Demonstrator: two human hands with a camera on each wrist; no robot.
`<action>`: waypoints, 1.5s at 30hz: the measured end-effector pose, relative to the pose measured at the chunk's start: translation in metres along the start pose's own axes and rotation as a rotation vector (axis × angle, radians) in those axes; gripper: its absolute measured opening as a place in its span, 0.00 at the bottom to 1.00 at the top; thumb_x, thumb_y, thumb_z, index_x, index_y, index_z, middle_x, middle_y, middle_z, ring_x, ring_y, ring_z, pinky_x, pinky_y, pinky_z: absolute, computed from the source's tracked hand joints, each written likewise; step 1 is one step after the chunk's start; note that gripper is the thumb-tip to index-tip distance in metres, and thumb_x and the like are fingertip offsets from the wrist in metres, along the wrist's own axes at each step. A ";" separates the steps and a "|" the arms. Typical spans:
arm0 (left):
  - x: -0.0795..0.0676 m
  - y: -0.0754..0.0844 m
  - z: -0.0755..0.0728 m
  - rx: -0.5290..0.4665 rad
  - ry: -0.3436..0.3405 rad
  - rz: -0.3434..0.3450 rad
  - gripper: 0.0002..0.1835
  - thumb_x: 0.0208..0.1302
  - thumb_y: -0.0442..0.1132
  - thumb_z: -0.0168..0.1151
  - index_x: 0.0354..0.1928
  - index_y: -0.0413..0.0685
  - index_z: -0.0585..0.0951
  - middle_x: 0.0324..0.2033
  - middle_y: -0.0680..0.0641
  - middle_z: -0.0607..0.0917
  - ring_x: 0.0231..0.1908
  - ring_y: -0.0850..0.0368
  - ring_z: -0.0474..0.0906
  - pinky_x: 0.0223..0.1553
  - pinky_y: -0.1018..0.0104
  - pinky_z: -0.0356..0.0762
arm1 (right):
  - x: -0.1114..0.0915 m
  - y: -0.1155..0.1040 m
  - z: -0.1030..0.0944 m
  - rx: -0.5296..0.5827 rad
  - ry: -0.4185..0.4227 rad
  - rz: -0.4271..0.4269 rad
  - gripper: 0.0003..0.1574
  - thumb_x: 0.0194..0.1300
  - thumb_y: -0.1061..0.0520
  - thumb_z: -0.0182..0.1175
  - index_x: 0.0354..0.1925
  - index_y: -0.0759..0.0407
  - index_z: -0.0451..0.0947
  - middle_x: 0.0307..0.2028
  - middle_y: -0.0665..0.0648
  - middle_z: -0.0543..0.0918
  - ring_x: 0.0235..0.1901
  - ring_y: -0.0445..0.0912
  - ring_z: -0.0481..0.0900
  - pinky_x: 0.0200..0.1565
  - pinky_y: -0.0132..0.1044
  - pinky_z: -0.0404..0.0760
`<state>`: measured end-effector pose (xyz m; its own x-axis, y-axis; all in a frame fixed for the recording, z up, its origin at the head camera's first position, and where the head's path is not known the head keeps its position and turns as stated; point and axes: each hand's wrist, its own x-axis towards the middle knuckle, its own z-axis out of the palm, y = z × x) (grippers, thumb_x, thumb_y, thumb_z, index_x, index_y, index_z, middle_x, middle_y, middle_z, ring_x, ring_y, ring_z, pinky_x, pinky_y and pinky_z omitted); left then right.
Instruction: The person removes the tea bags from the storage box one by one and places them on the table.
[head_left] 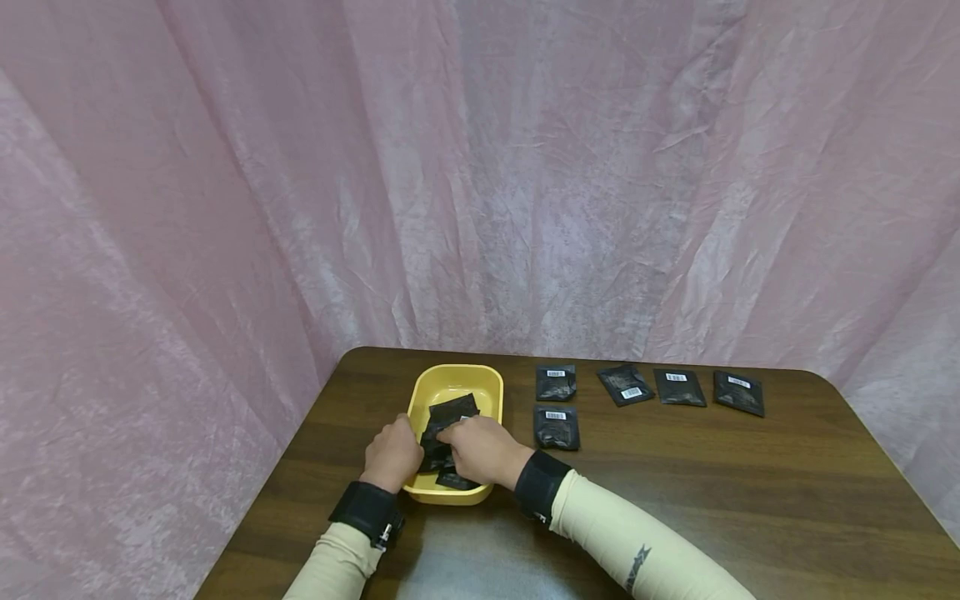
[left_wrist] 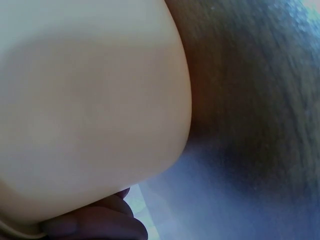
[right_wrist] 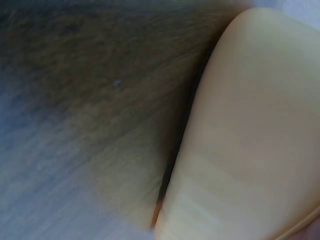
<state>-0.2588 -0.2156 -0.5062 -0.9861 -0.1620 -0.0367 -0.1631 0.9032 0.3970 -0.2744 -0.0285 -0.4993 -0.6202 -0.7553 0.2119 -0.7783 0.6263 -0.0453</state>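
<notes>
A yellow plastic tub stands on the brown table, with several flat black packets in a loose pile inside. My left hand grips the tub's left rim; in the left wrist view its dark fingers lie along the edge below the tub's pale wall. Over the tub's right rim reaches my right hand, its fingertips down among the packets. Whether it pinches one I cannot tell. The right wrist view is mostly filled by the tub's outer wall.
Right of the tub, two black packets with white barcode labels lie one behind the other, the nearer packet close to my right wrist. Three more, among them a middle packet, form a row along the back edge. A pink curtain hangs behind the table.
</notes>
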 end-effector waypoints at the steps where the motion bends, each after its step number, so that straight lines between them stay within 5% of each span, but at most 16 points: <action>1: 0.000 0.000 0.000 0.000 0.004 0.002 0.15 0.63 0.34 0.66 0.49 0.34 0.78 0.36 0.37 0.87 0.35 0.42 0.86 0.35 0.43 0.81 | 0.000 0.000 0.000 -0.001 0.000 0.000 0.20 0.70 0.61 0.59 0.55 0.48 0.89 0.49 0.47 0.93 0.48 0.42 0.91 0.52 0.38 0.87; 17: 0.002 -0.002 0.005 0.008 0.046 0.020 0.13 0.62 0.36 0.66 0.46 0.37 0.78 0.35 0.37 0.87 0.37 0.38 0.88 0.37 0.42 0.82 | 0.000 0.002 -0.001 -0.031 0.019 -0.049 0.22 0.73 0.61 0.56 0.58 0.49 0.88 0.58 0.50 0.90 0.62 0.44 0.87 0.68 0.41 0.80; 29: 0.000 0.000 -0.001 0.028 0.005 0.003 0.15 0.63 0.36 0.66 0.49 0.35 0.78 0.38 0.35 0.88 0.39 0.37 0.88 0.39 0.40 0.82 | -0.008 0.006 -0.009 -0.104 0.092 -0.092 0.21 0.76 0.57 0.57 0.60 0.47 0.88 0.60 0.51 0.90 0.66 0.48 0.84 0.72 0.41 0.76; 39: 0.001 0.001 0.002 0.029 -0.005 -0.005 0.18 0.63 0.36 0.66 0.52 0.34 0.78 0.40 0.35 0.88 0.39 0.39 0.87 0.40 0.41 0.82 | -0.037 0.024 -0.026 -0.097 0.285 -0.127 0.21 0.73 0.57 0.64 0.62 0.48 0.87 0.61 0.56 0.89 0.63 0.50 0.86 0.66 0.45 0.82; 45: 0.003 0.004 0.004 0.026 -0.024 -0.033 0.19 0.64 0.36 0.67 0.54 0.35 0.78 0.40 0.36 0.87 0.38 0.42 0.85 0.40 0.43 0.81 | -0.070 0.049 -0.044 -0.082 0.392 -0.074 0.24 0.70 0.59 0.67 0.63 0.50 0.86 0.61 0.58 0.88 0.62 0.52 0.87 0.63 0.48 0.84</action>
<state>-0.2627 -0.2104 -0.5084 -0.9806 -0.1825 -0.0718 -0.1961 0.9075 0.3715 -0.2650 0.0638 -0.4737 -0.4658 -0.6781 0.5685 -0.7992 0.5982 0.0587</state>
